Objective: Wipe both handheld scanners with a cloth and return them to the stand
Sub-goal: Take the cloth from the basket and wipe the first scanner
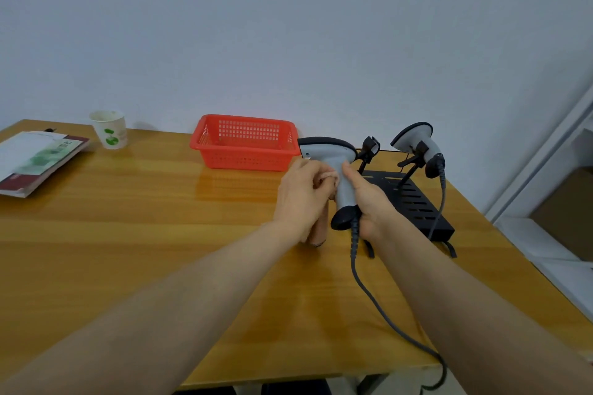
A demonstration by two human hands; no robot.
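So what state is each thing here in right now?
Left hand: holds the cloth against the held scanner.
Right hand: grips the held scanner's handle.
Held scanner: off the stand, being wiped.
Second scanner: seated on the stand.
Other cradle: empty.
Red basket: upright, looks empty.
Paper cup: upright.
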